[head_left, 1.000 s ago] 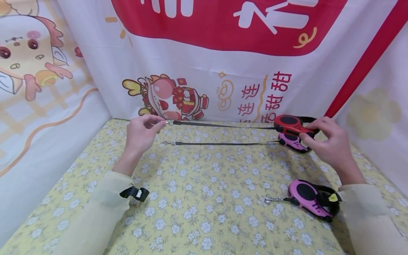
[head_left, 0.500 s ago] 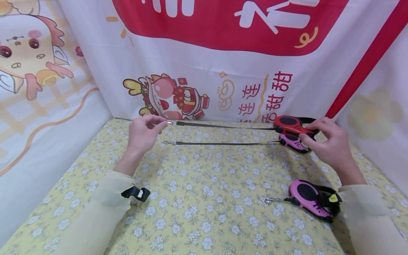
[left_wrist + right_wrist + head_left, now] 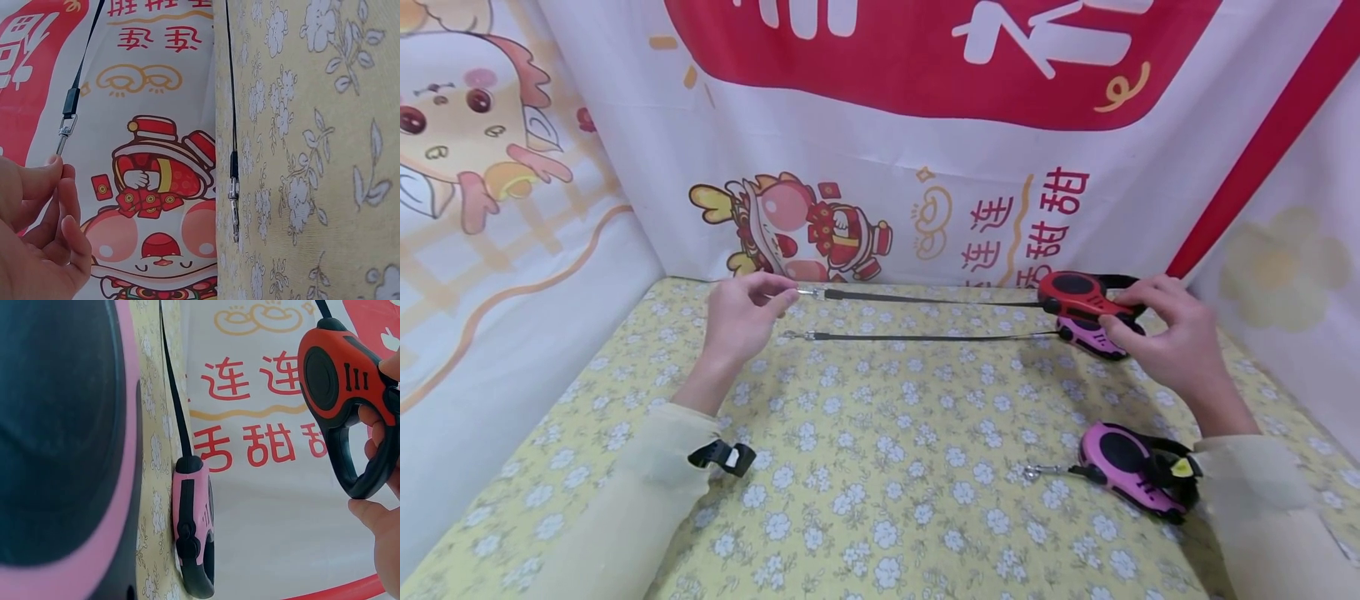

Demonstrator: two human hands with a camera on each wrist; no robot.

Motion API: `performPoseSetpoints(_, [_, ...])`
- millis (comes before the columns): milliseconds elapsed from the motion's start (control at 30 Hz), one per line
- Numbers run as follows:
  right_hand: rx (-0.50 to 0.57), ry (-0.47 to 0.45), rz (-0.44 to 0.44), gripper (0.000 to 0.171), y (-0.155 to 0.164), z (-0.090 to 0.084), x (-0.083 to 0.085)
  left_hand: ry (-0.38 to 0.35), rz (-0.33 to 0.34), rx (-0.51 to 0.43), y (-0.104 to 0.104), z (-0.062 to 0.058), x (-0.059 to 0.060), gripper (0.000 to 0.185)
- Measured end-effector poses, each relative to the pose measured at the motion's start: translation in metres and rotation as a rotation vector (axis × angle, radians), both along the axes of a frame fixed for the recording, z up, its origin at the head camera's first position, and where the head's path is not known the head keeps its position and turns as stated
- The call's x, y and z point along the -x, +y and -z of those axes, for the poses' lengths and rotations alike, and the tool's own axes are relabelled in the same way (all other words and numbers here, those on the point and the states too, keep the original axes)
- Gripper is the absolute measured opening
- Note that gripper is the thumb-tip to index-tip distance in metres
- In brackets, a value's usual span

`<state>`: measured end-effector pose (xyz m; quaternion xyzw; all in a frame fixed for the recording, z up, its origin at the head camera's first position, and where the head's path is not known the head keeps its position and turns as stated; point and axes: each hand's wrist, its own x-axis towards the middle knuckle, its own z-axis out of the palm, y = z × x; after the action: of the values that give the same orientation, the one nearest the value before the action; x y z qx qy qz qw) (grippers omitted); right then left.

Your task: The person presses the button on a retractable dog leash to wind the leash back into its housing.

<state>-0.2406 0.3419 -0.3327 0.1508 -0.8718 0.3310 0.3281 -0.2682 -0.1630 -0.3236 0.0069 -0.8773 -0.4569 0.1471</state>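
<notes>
My right hand (image 3: 1157, 321) grips a red and black retractable leash (image 3: 1078, 293) by its handle, held above the table at the far right; it also shows in the right wrist view as the red leash (image 3: 340, 381). Its black strap (image 3: 925, 298) runs left to a metal clip (image 3: 811, 292) that my left hand (image 3: 747, 312) pinches at the fingertips (image 3: 53, 164). Below it a pink leash (image 3: 1093, 336) lies on the table with its strap (image 3: 925, 337) pulled out to the left, ending in a clip (image 3: 234, 212).
A second pink leash (image 3: 1131, 467) lies near the right front, its short clip pointing left. The table wears a yellow floral cloth (image 3: 880, 467). Printed banners (image 3: 880, 167) wall in the back and both sides. A black strap buckle (image 3: 722, 455) hangs at my left sleeve.
The strap between my hands has grown slightly shorter: the clip end sits a little further right of my left fingertips, and the red leash has edged left. Otherwise both hands stay put.
</notes>
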Motion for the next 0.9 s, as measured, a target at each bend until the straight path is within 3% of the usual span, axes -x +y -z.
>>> performPoseSetpoints(533, [-0.014, 0.027, -0.029, 0.021, -0.0024, 0.0017, 0.0025, -0.017, -0.012, 0.01, 0.0037, -0.0043, -0.0048, 0.024])
performPoseSetpoints(900, [-0.017, 0.054, -0.07, 0.02, -0.0087, -0.0011, 0.0015, 0.013, 0.01, 0.014, 0.0045, -0.0044, -0.0048, 0.022])
